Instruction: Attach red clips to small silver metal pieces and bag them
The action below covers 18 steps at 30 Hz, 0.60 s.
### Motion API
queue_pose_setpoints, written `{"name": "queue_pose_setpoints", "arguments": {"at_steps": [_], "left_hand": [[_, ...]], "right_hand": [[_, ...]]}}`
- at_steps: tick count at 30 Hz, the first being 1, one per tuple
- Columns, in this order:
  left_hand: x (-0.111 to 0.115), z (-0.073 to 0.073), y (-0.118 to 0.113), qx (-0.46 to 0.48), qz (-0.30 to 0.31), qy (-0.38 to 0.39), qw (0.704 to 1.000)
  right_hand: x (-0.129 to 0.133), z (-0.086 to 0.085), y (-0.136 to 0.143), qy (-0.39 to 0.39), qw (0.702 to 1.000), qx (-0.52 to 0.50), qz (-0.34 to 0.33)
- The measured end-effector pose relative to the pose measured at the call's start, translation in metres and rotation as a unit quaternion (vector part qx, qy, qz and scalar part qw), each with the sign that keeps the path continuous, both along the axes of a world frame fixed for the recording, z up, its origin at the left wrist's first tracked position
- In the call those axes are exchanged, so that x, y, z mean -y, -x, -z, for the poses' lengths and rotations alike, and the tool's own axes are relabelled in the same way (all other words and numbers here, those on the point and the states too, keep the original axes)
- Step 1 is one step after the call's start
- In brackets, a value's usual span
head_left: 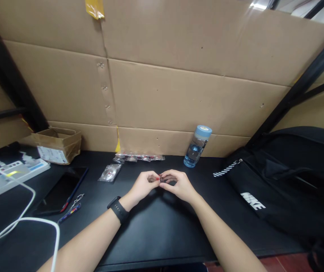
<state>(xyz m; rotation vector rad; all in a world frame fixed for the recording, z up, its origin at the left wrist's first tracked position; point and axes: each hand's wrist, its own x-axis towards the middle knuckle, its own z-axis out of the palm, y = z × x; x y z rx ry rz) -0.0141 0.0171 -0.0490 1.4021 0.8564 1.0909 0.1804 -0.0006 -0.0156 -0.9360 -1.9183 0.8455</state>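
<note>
Above the middle of the black table, my left hand [146, 184] and my right hand [178, 185] meet at the fingertips. Each is closed in a pinch around a tiny item [160, 180] with a dark, reddish look; fingers cover most of it, and its kind is too small to make out. Just beyond them, several clear plastic packets [139, 157] with reddish bits inside lie in a row along the cardboard wall. A separate clear packet [110, 172] holding something round and silvery lies to the left of my left hand. A black watch [118, 210] is on my left wrist.
A blue-lidded water bottle [197, 146] stands beyond my right hand. At right lies a black bag [286, 185]. Leftward are a phone [64, 190], a lanyard strap [70, 212], a small open carton [57, 145], a power strip [14, 175] and a looping white cable [34, 219].
</note>
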Motion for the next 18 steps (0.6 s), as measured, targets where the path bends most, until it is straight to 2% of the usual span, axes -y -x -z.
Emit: {"name": "queue_pose_setpoints", "arguments": {"at_steps": [10, 15, 18], "left_hand": [[-0.0004, 0.0009, 0.0003, -0.046, 0.002, -0.001, 0.999], [0.0044, 0.0015, 0.0021, -0.164, 0.013, -0.062, 0.984], [0.0092, 0.0008, 0.0018, -0.188, 0.025, -0.105, 0.976]], "right_hand": [[0.0006, 0.0, -0.0002, -0.001, 0.999, 0.041, 0.002], [0.0015, -0.0022, -0.0024, 0.041, 0.995, 0.084, -0.031], [0.0015, -0.0018, -0.0036, 0.069, 0.992, 0.089, -0.051]]}}
